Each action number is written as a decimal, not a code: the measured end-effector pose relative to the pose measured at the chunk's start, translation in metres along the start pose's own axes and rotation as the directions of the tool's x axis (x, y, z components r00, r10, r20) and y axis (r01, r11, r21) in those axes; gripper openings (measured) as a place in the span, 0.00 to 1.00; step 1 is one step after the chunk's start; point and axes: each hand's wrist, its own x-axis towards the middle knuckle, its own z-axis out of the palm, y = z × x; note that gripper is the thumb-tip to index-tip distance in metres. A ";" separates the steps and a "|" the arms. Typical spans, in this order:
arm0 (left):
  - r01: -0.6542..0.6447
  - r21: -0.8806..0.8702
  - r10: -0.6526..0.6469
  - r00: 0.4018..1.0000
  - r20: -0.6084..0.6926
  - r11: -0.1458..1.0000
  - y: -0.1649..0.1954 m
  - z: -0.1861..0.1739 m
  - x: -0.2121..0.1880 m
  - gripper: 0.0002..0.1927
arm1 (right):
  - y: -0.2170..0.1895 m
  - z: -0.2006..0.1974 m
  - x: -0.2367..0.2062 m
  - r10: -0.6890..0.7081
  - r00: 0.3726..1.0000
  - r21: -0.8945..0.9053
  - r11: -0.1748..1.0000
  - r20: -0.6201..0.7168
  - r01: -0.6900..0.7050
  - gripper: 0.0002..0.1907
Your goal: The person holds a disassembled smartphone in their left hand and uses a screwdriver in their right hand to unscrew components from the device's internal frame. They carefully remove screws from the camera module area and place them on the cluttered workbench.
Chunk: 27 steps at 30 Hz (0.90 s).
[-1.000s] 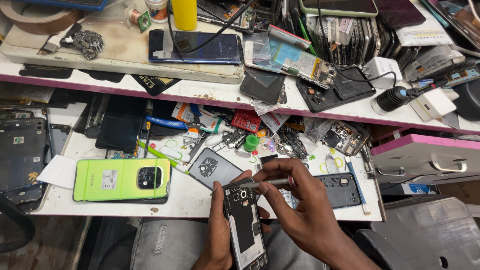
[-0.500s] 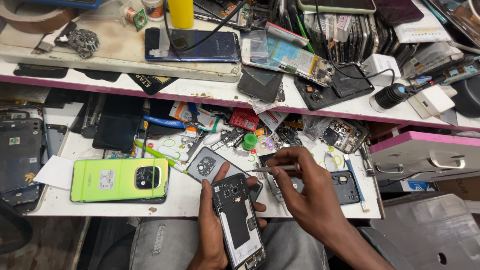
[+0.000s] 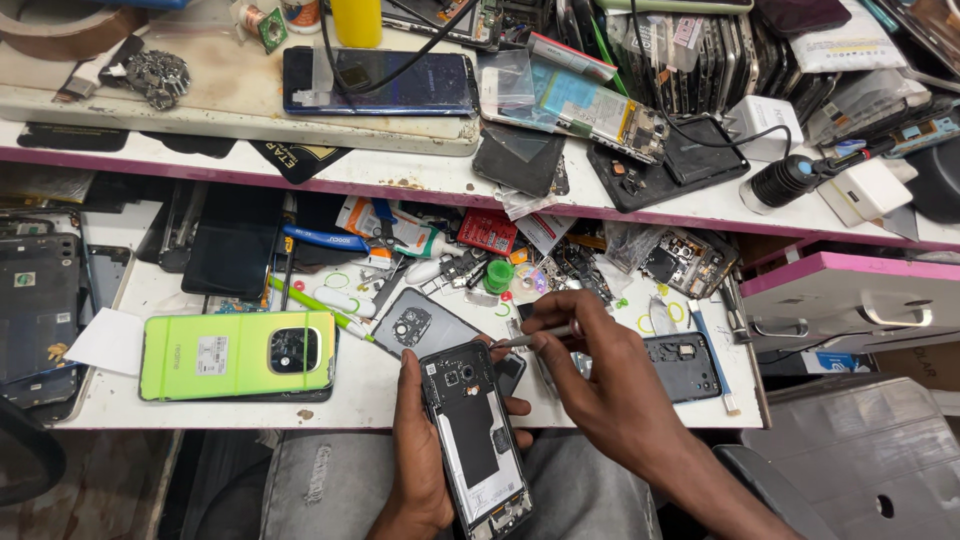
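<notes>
The left hand [image 3: 420, 440] is clamped around an opened black smartphone with its back cover off [image 3: 475, 440], held just below the front edge of the white surface [image 3: 120, 405]. The right hand [image 3: 600, 385] pinches a thin metal tool [image 3: 530, 338] — tip toward the phone's upper end. A lime-green rectangular phone [image 3: 237, 353] lies to the left — well apart.

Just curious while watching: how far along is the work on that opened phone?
Done: the phone is open, its back cover off and insides bare. In hand: the left hand holds it while the right hand puts a thin metal tool to its top end. Left: it remains uncovered.
</notes>
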 end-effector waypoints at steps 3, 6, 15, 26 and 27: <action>-0.012 -0.008 0.013 1.000 0.015 1.000 0.001 0.001 0.000 0.45 | 0.004 -0.001 0.000 -0.020 0.998 0.037 0.999 -0.054 0.022 0.13; -0.008 -0.046 0.011 0.998 0.062 0.999 0.002 0.001 0.000 0.45 | 0.007 -0.004 -0.001 -0.010 0.990 0.007 1.000 -0.143 0.011 0.14; 0.066 -0.169 -0.021 0.966 0.258 0.983 0.009 -0.003 -0.003 0.49 | 0.012 -0.013 -0.003 0.086 0.948 0.242 0.970 -0.306 -0.010 0.21; 0.136 -0.298 -0.014 0.926 0.378 0.945 0.013 -0.003 -0.008 0.50 | 0.019 -0.017 0.000 0.158 0.943 0.344 0.938 -0.293 -0.051 0.21; 0.138 -0.301 -0.016 0.927 0.375 0.944 0.013 -0.002 -0.009 0.51 | 0.020 -0.016 0.000 0.148 0.947 0.367 0.929 -0.286 -0.034 0.21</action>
